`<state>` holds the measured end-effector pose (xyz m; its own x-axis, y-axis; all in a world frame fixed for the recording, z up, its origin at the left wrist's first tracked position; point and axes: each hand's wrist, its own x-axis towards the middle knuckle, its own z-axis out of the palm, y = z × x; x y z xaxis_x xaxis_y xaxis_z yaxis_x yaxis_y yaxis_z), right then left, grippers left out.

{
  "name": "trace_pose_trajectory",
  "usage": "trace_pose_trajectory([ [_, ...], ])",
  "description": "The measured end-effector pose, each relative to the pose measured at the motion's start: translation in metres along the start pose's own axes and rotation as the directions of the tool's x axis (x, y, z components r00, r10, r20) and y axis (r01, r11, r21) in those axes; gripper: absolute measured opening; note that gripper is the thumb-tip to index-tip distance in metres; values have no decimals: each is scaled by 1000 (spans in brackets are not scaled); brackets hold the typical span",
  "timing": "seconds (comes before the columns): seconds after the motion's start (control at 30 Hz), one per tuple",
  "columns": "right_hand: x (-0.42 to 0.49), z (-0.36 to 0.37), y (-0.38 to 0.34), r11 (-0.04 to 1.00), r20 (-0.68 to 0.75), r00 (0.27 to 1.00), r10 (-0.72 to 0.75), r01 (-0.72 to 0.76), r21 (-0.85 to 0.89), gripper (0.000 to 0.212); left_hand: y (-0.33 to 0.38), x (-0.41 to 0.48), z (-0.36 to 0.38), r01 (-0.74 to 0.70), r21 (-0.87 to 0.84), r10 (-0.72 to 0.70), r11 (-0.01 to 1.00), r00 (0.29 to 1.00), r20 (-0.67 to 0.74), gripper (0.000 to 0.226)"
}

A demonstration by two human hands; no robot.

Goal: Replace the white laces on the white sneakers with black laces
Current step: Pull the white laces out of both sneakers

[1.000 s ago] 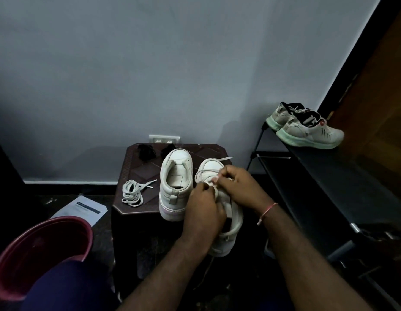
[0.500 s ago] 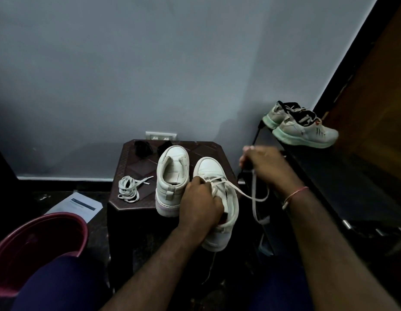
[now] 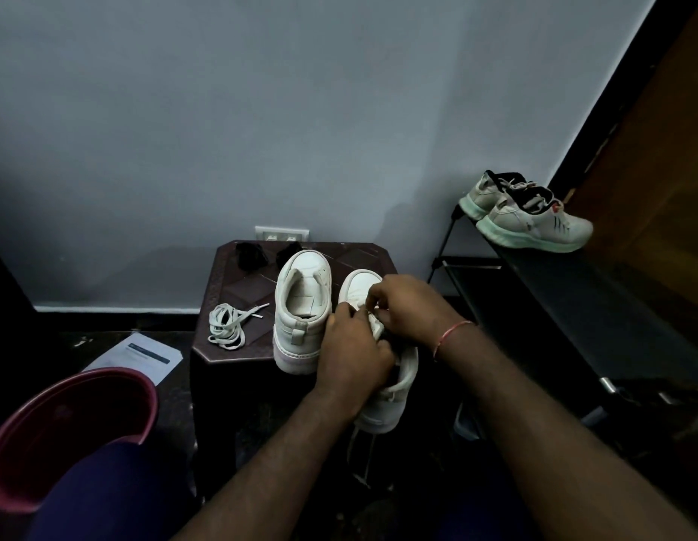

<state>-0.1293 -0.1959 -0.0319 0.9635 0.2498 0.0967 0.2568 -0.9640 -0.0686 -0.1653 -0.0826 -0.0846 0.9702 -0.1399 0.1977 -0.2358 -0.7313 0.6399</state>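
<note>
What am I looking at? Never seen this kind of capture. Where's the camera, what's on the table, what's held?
No machine here: a person works with bare hands. The one picture comes from a wide-angle camera worn on their head, looking forward and down. On the small dark table stand an unlaced white sneaker, a loose white lace beside it and dark bundles at the back, probably the black laces. The left hand grips the second sneaker; the right hand pinches its lace near the eyelets. The tub, the paper and the rack with another pair of shoes are just surroundings.
</note>
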Motion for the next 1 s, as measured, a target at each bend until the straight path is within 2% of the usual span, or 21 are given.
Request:
trace_pose_trajectory([
  [0.17,9,-2,0,986,34,999,-40,45,-163,17,0,1,2,16,-20,-16,1000,1000,-2,41],
  [0.27,14,-5,-4,964,56,997,-45,58,-260,12,0,-1,6,-6,23,7,1000,1000,-13,44],
  [0.4,14,-11,-8,940,26,989,-144,145,-307,16,1,-3,6,-22,44,23,999,1000,-19,45],
  [0.47,13,-11,1,978,-64,993,-98,84,-190,13,3,-3,2,-27,55,28,998,1000,-15,47],
  [0.57,11,-6,21,983,-198,967,161,-138,125,9,11,-3,-8,-44,94,43,995,999,18,51],
  [0.6,9,-4,26,967,-192,958,212,-178,180,8,13,-3,-10,-52,102,50,993,999,21,51],
  [0.67,7,-2,28,969,-134,973,189,-162,186,5,16,-4,-12,-75,113,73,991,997,17,48],
  [0.77,5,-11,19,998,-54,997,-60,61,28,28,16,-3,-10,-116,111,120,987,992,-33,38],
  [0.83,7,-17,8,972,15,984,-177,177,-152,30,14,-1,-8,-113,84,116,990,993,-32,37],
  [0.93,11,-19,-5,925,141,973,-185,221,-310,22,12,-1,-8,-63,39,63,997,998,20,39],
  [1.0,11,-18,-10,890,141,967,-212,251,-381,17,12,-1,-9,-31,14,31,999,999,28,43],
])
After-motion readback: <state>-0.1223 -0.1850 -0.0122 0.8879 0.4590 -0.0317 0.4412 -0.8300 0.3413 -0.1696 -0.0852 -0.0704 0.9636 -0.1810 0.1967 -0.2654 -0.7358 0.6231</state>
